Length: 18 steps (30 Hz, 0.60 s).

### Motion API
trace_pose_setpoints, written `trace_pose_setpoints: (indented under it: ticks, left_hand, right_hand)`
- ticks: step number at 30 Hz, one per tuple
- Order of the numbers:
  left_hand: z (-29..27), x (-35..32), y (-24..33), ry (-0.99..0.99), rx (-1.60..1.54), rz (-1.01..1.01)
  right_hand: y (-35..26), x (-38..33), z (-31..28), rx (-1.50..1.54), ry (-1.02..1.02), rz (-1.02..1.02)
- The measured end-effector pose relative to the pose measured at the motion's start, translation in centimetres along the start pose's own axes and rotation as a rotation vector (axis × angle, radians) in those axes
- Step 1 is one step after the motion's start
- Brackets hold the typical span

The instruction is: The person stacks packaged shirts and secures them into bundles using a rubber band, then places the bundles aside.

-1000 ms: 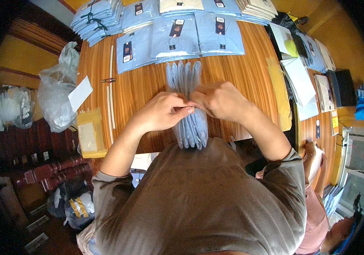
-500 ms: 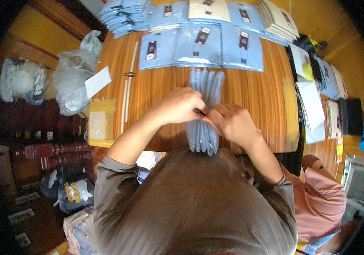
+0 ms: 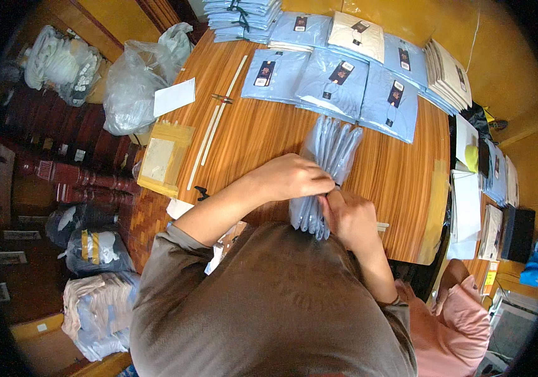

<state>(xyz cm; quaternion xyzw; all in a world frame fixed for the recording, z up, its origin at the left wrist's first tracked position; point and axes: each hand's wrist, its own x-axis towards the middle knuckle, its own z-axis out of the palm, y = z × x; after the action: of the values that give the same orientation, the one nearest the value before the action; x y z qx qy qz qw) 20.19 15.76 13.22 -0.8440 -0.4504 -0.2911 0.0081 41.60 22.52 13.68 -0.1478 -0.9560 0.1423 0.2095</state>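
A bundle of light-blue garments in clear plastic bags [image 3: 333,146] stands on edge at the table's near side, against my shirt front. My left hand [image 3: 299,178] lies across its top, fingers bent and pinched together. Right beside it, my right hand [image 3: 352,218] is closed too, its thumb and fingertips meeting those of the left. A small piece of a dark strip [image 3: 337,186] shows between the two hands; the rest of it is hidden by my fingers.
Bagged blue shirts [image 3: 331,81] with dark tags lie behind the bundle on the wooden table [image 3: 256,138]. Farther back are a tied blue stack [image 3: 244,22] and a cream stack [image 3: 448,75]. Thin white strips [image 3: 212,135] lie at left. A person in pink [image 3: 448,327] is at lower right.
My hands have drawn closer together over the bundle, and less of the dark strip shows. The whole view has tilted and shifted, bringing the table lower and to the right.
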Motion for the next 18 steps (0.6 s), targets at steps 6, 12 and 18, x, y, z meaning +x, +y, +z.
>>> trace_pose_setpoints:
  ticks: [6, 12, 18]
  left_hand:
    - [1.2, -0.2, 0.8, 0.013, -0.121, -0.173]
    - [1.5, 0.4, 2.1, 0.022, -0.124, -0.31]
    - [3.3, -0.6, 2.4, 0.096, 0.088, -0.102]
  right_hand:
    - [0.7, -0.7, 0.5, 0.109, 0.026, 0.048]
    - [1.4, -0.6, 0.7, 0.591, 0.032, 0.623]
    - [2.9, -0.7, 2.8, 0.858, 0.079, 0.532]
